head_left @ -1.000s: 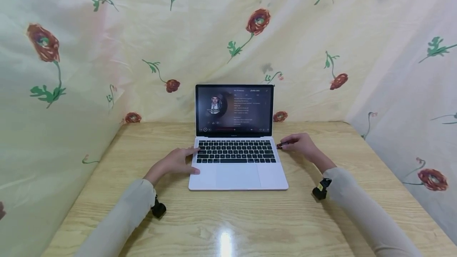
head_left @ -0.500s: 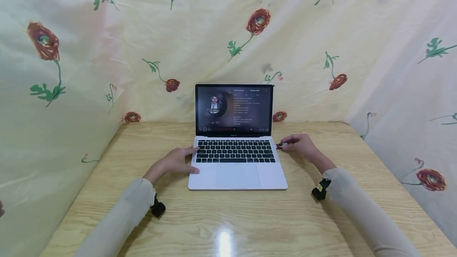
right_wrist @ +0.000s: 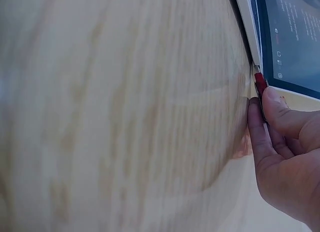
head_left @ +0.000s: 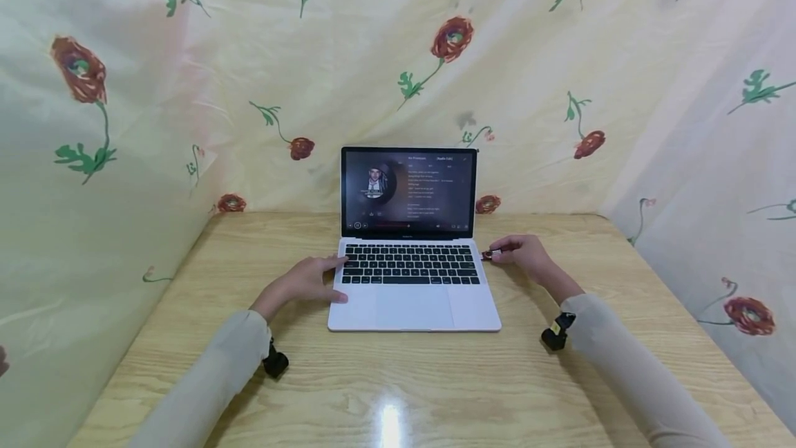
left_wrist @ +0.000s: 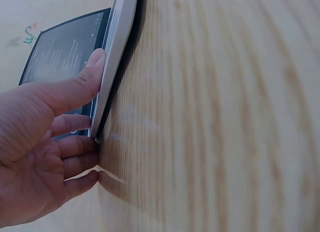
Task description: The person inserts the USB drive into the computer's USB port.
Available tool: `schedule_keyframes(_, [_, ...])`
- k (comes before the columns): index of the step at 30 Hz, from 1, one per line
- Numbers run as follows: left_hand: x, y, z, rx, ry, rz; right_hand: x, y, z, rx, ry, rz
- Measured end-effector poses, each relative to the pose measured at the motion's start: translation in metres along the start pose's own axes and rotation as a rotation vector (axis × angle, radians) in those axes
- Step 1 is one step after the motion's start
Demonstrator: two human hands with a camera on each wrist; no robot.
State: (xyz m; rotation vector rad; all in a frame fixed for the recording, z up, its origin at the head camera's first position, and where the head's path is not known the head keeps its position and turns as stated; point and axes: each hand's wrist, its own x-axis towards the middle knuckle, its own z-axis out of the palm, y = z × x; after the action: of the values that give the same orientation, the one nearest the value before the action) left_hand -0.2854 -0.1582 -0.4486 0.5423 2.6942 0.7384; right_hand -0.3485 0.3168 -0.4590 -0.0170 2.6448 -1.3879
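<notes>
The laptop stands open toward the far edge of the bench, about midway between its left and right edges, with the screen facing the person. That placing leaves both sides of the base within reach of the 2 hands. The left hand lies over the laptop's left edge, fingers spread and largely straight, thumb on the palm rest and a fingertip at the border of the keyboard; it looks set to brace the base against a sideways push. The right hand pinches a USB flash drive between thumb and finger at the laptop's right edge, on the side of the bench's right edge. Gripping it by the body leaves the metal plug free and pointed at the laptop's side, which seems the reason for that hold.

The head view alone gives both hands and the whole laptop. The right wrist view adds the drive's red body and the plug's tip meeting the laptop's edge, though how far it goes in, if at all, I cannot tell. The left wrist view shows 2 lower fingertips by the bench surface, beside the base, which the head view hides.
</notes>
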Motion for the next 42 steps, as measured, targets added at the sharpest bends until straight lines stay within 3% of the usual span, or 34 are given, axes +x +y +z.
schedule_keyframes(30, [0.0002, -0.0004, 0.0008, -0.009, 0.002, -0.001, -0.0035, -0.007, -0.0001, -0.008, 0.001, 0.002])
schedule_keyframes(42, [-0.0004, -0.0025, 0.0006, -0.012, 0.005, 0.017, -0.0027, -0.006, 0.0039, 0.03, 0.045, 0.039])
